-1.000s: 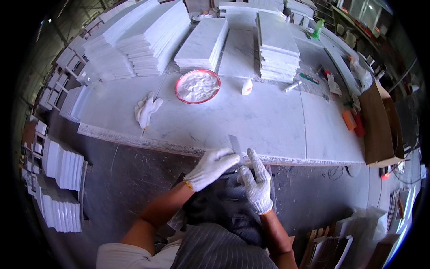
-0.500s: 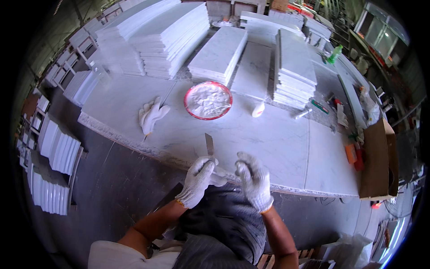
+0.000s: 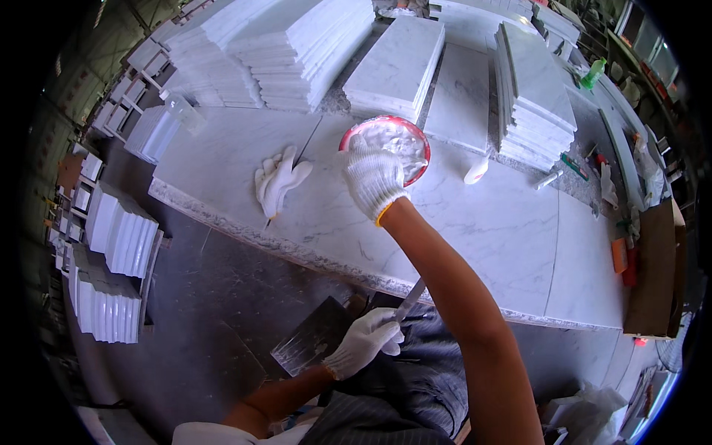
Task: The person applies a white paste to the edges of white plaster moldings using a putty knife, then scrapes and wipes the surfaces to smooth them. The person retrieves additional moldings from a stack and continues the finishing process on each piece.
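My right hand (image 3: 373,176), in a white knit glove, reaches across the slab to a round red basin (image 3: 428,152) of white paste (image 3: 393,141). It is closed over the basin's near left rim, with part of the fingers over the paste; the glove hides that side. Low in front of my lap, my gloved left hand (image 3: 368,340) grips a putty knife (image 3: 410,299), its flat blade pointing up and right toward the slab's front edge. Left of the basin lies a loose pair of white gloves (image 3: 279,182). A small white bottle (image 3: 476,170) lies to its right.
Stacks of white marble slabs (image 3: 304,55) line the back of the marble-topped table (image 3: 445,230). Further right are a white marker-like tube (image 3: 549,179), a green bottle (image 3: 593,73) and a cardboard box (image 3: 653,271). A dark flat panel (image 3: 311,337) sits below the table edge.
My right hand has gone from beside the left hand out to the basin. The left hand has lowered toward my lap with the putty knife. The view has shifted slightly.
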Motion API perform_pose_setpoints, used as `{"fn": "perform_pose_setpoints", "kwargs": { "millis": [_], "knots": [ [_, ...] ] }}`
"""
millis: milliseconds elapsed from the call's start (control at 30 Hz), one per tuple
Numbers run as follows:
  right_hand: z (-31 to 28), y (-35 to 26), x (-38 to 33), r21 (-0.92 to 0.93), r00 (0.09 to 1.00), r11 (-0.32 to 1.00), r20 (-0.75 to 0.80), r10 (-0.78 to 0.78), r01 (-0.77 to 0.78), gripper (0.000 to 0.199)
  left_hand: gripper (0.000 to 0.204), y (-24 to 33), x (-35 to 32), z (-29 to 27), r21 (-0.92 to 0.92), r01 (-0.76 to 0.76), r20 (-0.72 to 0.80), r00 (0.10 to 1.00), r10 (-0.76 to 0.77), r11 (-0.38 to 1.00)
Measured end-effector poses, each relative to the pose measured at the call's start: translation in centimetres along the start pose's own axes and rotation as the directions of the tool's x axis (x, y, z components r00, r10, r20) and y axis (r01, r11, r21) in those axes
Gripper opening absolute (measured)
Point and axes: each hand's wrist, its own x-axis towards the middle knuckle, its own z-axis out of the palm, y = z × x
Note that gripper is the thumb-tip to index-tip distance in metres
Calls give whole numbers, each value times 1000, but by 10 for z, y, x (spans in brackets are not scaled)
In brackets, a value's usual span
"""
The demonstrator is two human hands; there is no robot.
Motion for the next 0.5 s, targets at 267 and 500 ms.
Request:
{"fn": "perform_pose_setpoints", "kwargs": {
  "millis": [267,500],
  "knots": [
    [-55,35,-107,855,830,518,-285,479,-5,17,29,4,16,-3,-30,-15,-43,999,14,999],
    [-2,10,-287,769,606,400,-20,796,-499,14,25,-4,36,17,-29,1,-20,1000,-2,1000]
  ]
}}
